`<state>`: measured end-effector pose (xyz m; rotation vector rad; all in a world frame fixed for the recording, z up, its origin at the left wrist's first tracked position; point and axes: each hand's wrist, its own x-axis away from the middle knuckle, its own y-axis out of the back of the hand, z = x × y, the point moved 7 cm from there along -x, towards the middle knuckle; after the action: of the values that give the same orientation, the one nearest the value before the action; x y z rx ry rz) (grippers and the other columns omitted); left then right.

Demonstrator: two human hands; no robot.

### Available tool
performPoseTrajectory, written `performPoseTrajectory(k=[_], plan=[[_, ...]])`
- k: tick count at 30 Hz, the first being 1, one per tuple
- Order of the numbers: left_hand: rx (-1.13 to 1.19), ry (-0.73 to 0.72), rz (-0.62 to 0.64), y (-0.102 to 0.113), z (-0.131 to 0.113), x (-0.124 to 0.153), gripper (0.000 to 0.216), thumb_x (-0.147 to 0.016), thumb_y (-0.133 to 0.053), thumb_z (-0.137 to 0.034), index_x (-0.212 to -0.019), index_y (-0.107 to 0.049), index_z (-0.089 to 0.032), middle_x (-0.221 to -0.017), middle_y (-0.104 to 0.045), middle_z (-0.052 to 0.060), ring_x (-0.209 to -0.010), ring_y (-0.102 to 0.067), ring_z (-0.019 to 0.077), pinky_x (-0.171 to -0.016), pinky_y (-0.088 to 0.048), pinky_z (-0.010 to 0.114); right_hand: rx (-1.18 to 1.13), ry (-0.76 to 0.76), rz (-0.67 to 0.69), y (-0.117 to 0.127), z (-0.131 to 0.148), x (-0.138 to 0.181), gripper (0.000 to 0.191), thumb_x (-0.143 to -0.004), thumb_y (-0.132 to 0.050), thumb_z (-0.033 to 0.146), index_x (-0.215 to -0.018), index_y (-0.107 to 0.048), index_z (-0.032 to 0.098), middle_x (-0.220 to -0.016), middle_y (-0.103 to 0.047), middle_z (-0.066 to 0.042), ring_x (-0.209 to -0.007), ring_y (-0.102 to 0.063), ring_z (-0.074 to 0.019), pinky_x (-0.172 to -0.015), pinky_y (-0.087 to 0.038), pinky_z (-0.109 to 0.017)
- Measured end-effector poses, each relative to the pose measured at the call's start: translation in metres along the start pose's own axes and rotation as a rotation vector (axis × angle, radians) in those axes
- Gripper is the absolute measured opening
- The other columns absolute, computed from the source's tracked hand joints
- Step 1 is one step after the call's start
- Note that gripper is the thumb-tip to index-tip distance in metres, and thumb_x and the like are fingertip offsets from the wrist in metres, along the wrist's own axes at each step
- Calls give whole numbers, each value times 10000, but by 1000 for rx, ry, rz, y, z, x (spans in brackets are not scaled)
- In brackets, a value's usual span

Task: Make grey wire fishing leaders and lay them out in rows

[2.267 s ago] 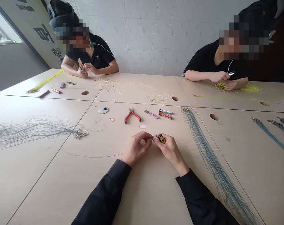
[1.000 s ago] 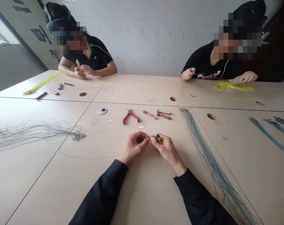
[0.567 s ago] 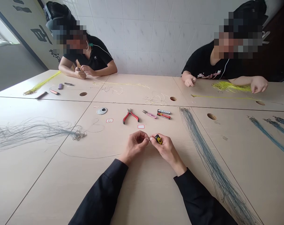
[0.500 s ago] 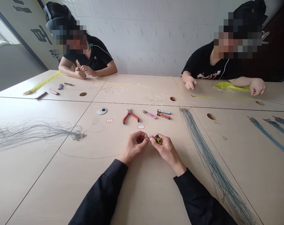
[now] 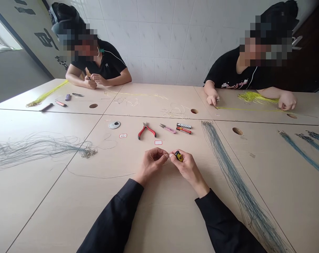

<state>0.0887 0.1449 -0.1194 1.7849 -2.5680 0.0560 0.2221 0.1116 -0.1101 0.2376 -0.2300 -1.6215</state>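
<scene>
My left hand point(image 5: 153, 162) is closed in a pinch in the middle of the table. A thin grey-blue cord point(image 5: 101, 177) trails out leftward from beneath it; the end between my fingertips is too fine to make out. My right hand point(image 5: 184, 167) is closed around a small black-and-yellow lighter point(image 5: 178, 156). Its thumb and index finger pinch together, almost touching my left fingertips. Just beyond my hands lie red-handled pliers point(image 5: 147, 131), pink thread snips point(image 5: 168, 128) and a white label with a red border point(image 5: 158, 142).
Grey-blue cord bundles lie at the left point(image 5: 43, 153) and right point(image 5: 228, 172), with more clusters point(image 5: 301, 151) farther right. Two small printed sticks point(image 5: 183, 128) and a round silver disc point(image 5: 114, 125) lie ahead. Across the table, two co-workers handle yellow cords point(image 5: 258, 97). Round holes point(image 5: 238, 131) pierce the tabletop.
My fingertips and the lighter have shifted very slightly to the right. The right co-worker's hands have come down onto a yellow cord, one near each end.
</scene>
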Motion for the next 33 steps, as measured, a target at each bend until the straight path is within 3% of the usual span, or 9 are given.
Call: performPoseTrajectory(k=[9,13,19,25,28,30,33], plan=[[-3,9,-15,0,-1,0,257,-738,-709,-365,-733,-628,-121,-639,-592,12,-568,-484,91,-532,-353,213,25,4,18,-2,-1,0,304,-863,-551,440,-779,-592,150,-622,-396,37,-567,-317,-95,-513,-277,-218],[6,2,-13,0,-1,0,270,-753,-702,-384,-745,-632,-123,-627,-578,3,-559,-474,88,-529,-344,213,26,17,-38,2,1,1,309,-862,-553,461,-809,-583,158,-649,-434,25,-585,-353,-106,-535,-313,-220],[14,0,-19,1,2,-1,282,-762,-706,-405,-771,-650,-129,-614,-578,2,-567,-494,102,-540,-360,226,-83,0,-46,3,-1,3,376,-982,-298,451,-836,-519,185,-697,-436,6,-596,-386,-123,-534,-348,-230],[7,-20,-9,1,1,0,260,-793,-687,-383,-782,-644,-128,-618,-566,-7,-561,-466,87,-536,-346,215,-7,64,-26,-2,-4,1,376,-996,-316,525,-1087,-510,216,-683,-465,34,-581,-420,-125,-580,-369,-237],[-6,-21,0,0,1,0,264,-801,-682,-386,-786,-646,-125,-635,-580,2,-571,-469,89,-540,-344,217,101,71,-49,-1,-2,3,466,-998,-270,553,-890,-560,205,-639,-450,26,-585,-422,-127,-606,-356,-243],[-14,-20,7,0,1,1,276,-802,-680,-397,-783,-645,-124,-635,-580,3,-569,-467,89,-537,-339,218,183,46,-88,1,-1,4,539,-986,-268,577,-695,-513,195,-598,-449,16,-569,-417,-125,-591,-330,-248],[-12,-29,12,0,1,0,284,-799,-683,-407,-769,-640,-129,-606,-557,-8,-547,-451,87,-523,-332,219,296,4,-127,4,-2,5,562,-956,-317,601,-578,-415,196,-516,-376,23,-507,-356,-120,-536,-269,-258]])
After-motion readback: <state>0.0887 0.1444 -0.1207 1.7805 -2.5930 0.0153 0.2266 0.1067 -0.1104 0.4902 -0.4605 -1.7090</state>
